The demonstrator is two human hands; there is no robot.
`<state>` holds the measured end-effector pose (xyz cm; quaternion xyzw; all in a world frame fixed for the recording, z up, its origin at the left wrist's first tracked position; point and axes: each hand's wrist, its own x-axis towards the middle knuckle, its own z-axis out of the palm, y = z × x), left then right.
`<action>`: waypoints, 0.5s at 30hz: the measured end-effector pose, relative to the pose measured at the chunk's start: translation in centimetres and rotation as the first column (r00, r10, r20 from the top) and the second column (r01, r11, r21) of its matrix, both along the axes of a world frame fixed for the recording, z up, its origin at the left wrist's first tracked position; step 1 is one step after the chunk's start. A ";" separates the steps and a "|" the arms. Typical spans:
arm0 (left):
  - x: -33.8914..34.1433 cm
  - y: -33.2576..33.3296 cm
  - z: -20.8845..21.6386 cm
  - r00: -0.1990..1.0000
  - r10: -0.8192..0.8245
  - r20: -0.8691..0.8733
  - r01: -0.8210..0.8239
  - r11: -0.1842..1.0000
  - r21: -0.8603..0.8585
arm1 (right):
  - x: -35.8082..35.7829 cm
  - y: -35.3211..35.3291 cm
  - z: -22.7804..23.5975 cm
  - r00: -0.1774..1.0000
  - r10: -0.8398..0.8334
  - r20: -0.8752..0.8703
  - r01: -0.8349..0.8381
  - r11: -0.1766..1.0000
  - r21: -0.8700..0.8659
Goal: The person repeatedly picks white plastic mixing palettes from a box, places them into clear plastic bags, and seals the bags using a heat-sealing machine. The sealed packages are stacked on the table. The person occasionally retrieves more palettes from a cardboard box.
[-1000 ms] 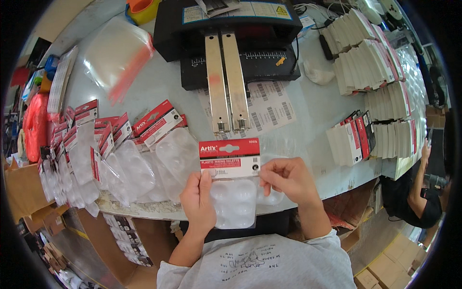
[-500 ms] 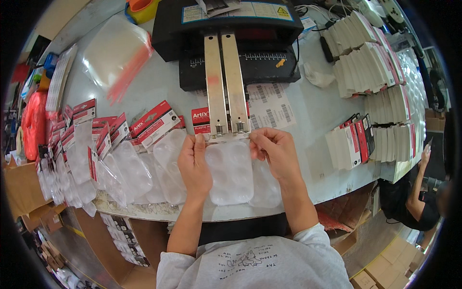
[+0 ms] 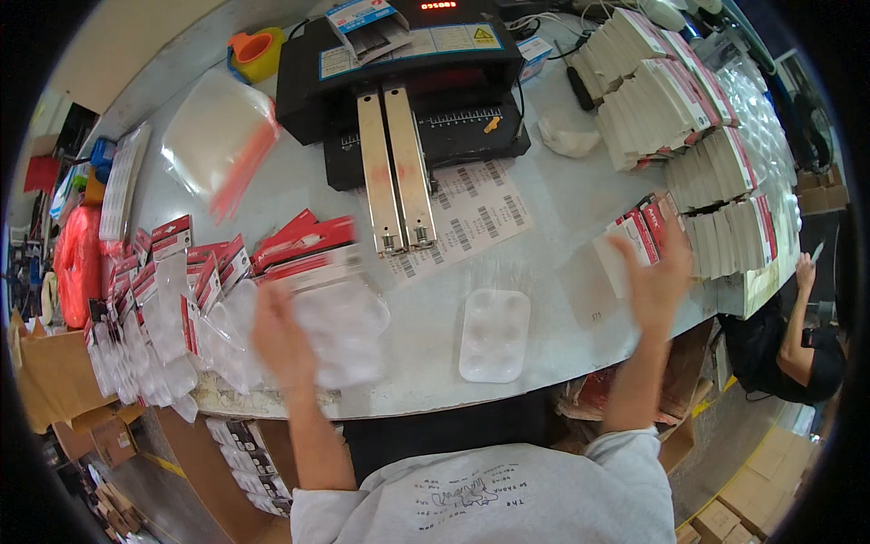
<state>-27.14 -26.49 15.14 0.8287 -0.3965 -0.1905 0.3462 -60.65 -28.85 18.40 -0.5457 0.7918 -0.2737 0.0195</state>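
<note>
On the left side of the table, my left hand (image 3: pixel 283 335) is smeared by motion beside a bagged plastic palette (image 3: pixel 335 313) with a red and white header card; whether the fingers touch it cannot be made out. At the right, my right hand (image 3: pixel 657 276) has thumb and fingers spread around a small stack of red, white and black header cards (image 3: pixel 634 238). Between the two hands lies a whitish plastic palette (image 3: pixel 494 335) with round wells, flat on the table. Several carded palettes in bags (image 3: pixel 177 299) are heaped at the left.
A black machine (image 3: pixel 399 72) with two metal bars (image 3: pixel 399 172) stands at the back over a printed barcode sheet (image 3: pixel 471 213). Clear bags with red edges (image 3: pixel 222 136) lie back left. Tall card stacks (image 3: pixel 652 109) line the right. Another person's arm (image 3: pixel 797 326) shows far right.
Both hands have left the metal bars: the left went left, the right went right to the cards. The bagged palette formerly at the bars is gone from there. A single palette now shows in the middle.
</note>
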 end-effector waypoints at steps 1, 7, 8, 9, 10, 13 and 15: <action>-0.2 0.2 0.4 0.953 -0.046 0.298 0.079 0.992 -0.098 | -2.5 0.2 0.1 0.959 0.008 -0.285 -0.027 0.998 -0.061; -10.8 2.2 -5.2 0.717 -0.610 0.338 0.645 0.764 0.010 | -11.8 2.0 -4.6 0.999 0.049 -0.024 -0.045 0.990 0.134; -12.5 2.2 -6.8 0.765 -0.587 0.266 0.610 0.793 -0.003 | -11.7 2.0 -5.1 0.994 0.101 -0.043 -0.098 0.993 0.062; -13.5 2.2 -7.9 0.765 -0.608 0.212 0.630 0.775 -0.053 | -11.4 2.1 -5.1 0.990 0.117 -0.077 -0.113 0.992 0.056; -13.9 2.2 -8.5 0.793 -0.598 0.116 0.608 0.788 -0.092 | -10.8 2.0 -4.8 0.992 0.063 -0.110 -0.049 0.992 0.119; -12.4 2.4 -7.6 0.759 -0.554 -0.342 0.494 0.833 -0.251 | -8.0 1.8 -2.9 0.988 0.023 -0.153 -0.015 0.998 0.057; -10.4 3.1 -5.3 0.416 -0.299 -0.859 0.378 0.916 -0.135 | -5.5 2.1 -1.4 0.999 0.005 0.038 -0.005 1.000 0.010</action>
